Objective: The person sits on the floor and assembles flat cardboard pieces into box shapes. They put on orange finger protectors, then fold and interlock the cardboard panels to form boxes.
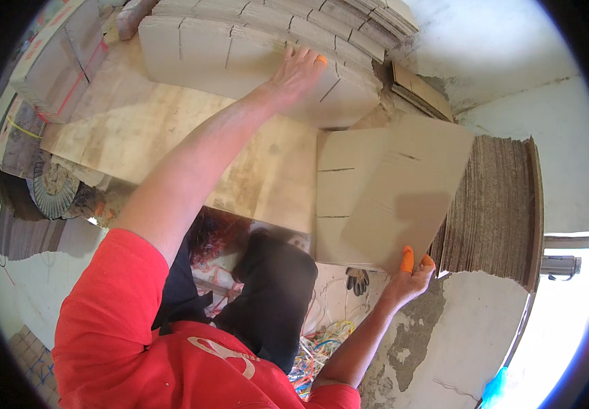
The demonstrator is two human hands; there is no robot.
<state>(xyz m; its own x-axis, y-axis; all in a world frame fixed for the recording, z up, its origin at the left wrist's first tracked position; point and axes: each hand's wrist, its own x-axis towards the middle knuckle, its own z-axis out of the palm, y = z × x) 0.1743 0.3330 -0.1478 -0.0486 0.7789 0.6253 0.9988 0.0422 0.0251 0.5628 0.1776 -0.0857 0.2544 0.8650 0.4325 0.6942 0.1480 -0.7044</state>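
My right hand point(411, 278) pinches the lower edge of a flat tan cardboard sheet point(410, 198), thumb on top; orange covers sit on its thumb and a fingertip. That sheet lies tilted over a stack of slotted cardboard sheets point(332, 194) at the right end of the table. Farther back, my left hand point(298, 71) is laid against the top edge of a long row of slotted cardboard pieces point(199, 54), its fingers stretched out and an orange cover on one digit. Whether those fingertips reach behind the front piece is hard to see.
To the right stands a thick block of packed cardboard sheets point(495, 204) by the wall. The wooden tabletop point(137, 129) spans the middle. Strapped boxes point(62, 65) and a dusty fan point(55, 187) are at the left. Below hang a glove point(357, 281) and tangled coloured straps point(325, 347).
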